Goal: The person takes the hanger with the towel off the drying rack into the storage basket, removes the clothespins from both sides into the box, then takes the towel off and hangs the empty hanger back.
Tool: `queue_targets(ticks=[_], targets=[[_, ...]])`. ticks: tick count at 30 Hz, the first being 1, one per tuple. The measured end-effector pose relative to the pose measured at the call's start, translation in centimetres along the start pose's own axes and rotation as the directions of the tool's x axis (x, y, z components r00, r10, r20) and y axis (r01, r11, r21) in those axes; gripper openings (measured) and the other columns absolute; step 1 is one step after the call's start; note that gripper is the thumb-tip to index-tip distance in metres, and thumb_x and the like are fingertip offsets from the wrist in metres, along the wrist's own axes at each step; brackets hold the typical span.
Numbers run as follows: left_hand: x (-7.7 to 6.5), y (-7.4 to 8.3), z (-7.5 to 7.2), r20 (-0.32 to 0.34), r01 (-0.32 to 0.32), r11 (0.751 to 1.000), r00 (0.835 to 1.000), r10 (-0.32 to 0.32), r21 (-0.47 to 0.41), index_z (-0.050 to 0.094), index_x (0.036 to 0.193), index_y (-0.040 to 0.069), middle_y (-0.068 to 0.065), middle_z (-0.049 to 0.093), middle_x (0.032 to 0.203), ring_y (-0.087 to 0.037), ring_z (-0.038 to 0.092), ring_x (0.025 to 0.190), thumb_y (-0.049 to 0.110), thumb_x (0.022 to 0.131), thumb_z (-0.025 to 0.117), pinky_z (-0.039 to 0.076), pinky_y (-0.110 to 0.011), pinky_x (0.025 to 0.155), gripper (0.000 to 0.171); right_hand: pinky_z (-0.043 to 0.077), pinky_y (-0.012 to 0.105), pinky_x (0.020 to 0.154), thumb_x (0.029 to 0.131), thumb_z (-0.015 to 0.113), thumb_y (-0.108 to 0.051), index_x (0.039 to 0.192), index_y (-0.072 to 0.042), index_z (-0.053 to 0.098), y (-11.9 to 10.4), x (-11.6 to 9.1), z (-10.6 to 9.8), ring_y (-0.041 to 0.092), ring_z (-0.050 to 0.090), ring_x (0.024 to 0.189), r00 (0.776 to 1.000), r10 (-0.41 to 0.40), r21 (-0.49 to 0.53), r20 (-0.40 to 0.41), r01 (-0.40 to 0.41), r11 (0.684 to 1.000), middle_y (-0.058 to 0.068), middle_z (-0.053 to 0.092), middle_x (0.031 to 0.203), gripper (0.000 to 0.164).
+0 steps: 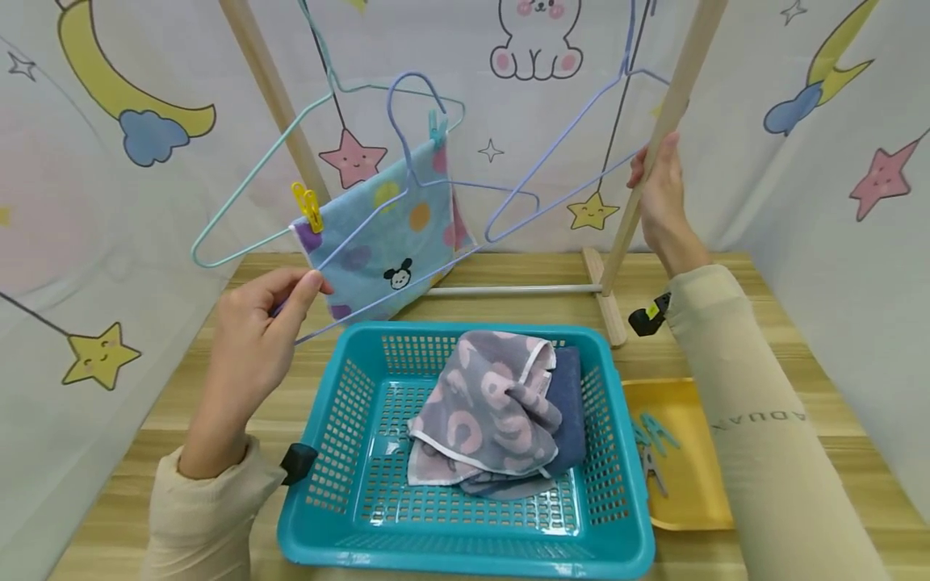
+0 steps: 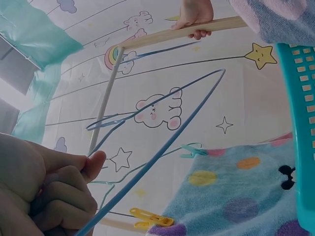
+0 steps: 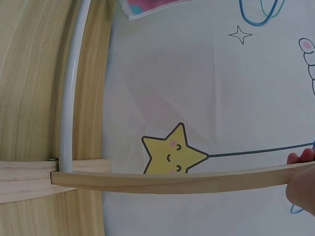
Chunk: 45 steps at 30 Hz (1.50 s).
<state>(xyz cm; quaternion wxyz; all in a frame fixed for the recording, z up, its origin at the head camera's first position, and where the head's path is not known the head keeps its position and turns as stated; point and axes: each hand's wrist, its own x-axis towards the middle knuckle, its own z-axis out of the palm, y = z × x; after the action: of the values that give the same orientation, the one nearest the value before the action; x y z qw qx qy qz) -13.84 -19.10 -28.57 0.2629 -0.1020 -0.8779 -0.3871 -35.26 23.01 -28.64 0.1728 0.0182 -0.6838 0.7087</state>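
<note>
In the head view my left hand (image 1: 254,331) pinches one end of a lavender-blue wire hanger (image 1: 410,173), whose hook points up. The left wrist view shows the fingers curled at this hanger's wire (image 2: 158,153). My right hand (image 1: 663,198) grips the right wooden post (image 1: 667,121) of a drying rack. Behind the held hanger, a light blue dotted towel (image 1: 363,258) hangs from a mint-green hanger (image 1: 250,177). A yellow clothespin (image 1: 308,208) and a teal clothespin (image 1: 437,129) clip it. Another lavender-blue hanger (image 1: 555,145) hangs beside the right post.
A teal basket (image 1: 465,557) stands in front, holding a grey-pink patterned towel (image 1: 479,411) and a folded navy cloth (image 1: 570,403). Right of it, a yellow tray (image 1: 693,484) contains several clothespins (image 1: 657,436). The rack's white lower bar (image 1: 516,289) runs behind the basket.
</note>
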Motion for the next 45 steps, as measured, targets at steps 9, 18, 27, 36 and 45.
queue_targets(ticks=[9,18,27,36,45], targets=[[2.4,1.9,0.1,-0.042,-0.032,0.999,0.999,0.033,0.034,0.073,0.100,0.005,-0.008,0.036,0.061,-0.018,0.030,0.051,0.031,0.105,0.052,0.022,-0.027,0.043,0.034,0.032,0.029,0.087,0.106,0.016,-0.048,0.095,-0.017,0.044,0.1,0.1,0.1,0.012,0.043,0.077,1.000,-0.008,-0.065,-0.013,0.007,0.998,-0.001,0.042,0.084,0.043],[5.4,4.7,0.3,-0.116,-0.075,0.996,0.990,0.080,0.048,0.074,0.103,0.007,-0.008,0.038,0.063,-0.016,0.030,0.053,0.035,0.105,0.051,0.022,-0.027,0.048,0.036,0.032,0.028,0.088,0.106,0.016,-0.048,0.093,-0.018,0.044,0.1,0.1,0.2,0.013,0.043,0.076,0.999,0.006,-0.076,-0.040,-0.009,0.997,-0.001,0.043,0.083,0.043],[9.2,6.8,1.4,-0.145,-0.116,0.993,0.982,0.119,0.027,0.074,0.101,0.005,-0.009,0.047,0.064,-0.016,0.035,0.053,0.031,0.105,0.051,0.024,-0.025,0.050,0.035,0.033,0.025,0.081,0.106,0.017,-0.048,0.093,-0.015,0.043,0.4,0.1,0.0,0.014,0.041,0.074,1.000,-0.010,-0.015,-0.007,0.010,1.000,0.001,0.040,0.081,0.044],[11.0,6.1,3.6,-0.086,-0.065,0.997,0.994,0.068,0.037,0.073,0.099,0.003,-0.009,0.049,0.067,-0.019,0.038,0.054,0.030,0.106,0.049,0.026,-0.026,0.050,0.037,0.037,0.023,0.075,0.107,0.018,-0.046,0.090,-0.015,0.042,0.8,0.4,0.8,0.013,0.039,0.071,0.999,-0.044,-0.005,-0.011,0.044,0.999,0.000,0.039,0.078,0.043],[10.6,4.3,5.9,-0.062,-0.078,0.996,0.995,0.081,0.041,0.073,0.098,0.003,-0.008,0.042,0.061,-0.018,0.036,0.050,0.027,0.106,0.050,0.025,-0.026,0.047,0.035,0.038,0.023,0.074,0.108,0.016,-0.041,0.094,-0.012,0.048,1.0,0.4,0.9,0.012,0.039,0.072,0.998,-0.066,0.031,-0.004,0.066,0.997,0.002,0.039,0.081,0.045]])
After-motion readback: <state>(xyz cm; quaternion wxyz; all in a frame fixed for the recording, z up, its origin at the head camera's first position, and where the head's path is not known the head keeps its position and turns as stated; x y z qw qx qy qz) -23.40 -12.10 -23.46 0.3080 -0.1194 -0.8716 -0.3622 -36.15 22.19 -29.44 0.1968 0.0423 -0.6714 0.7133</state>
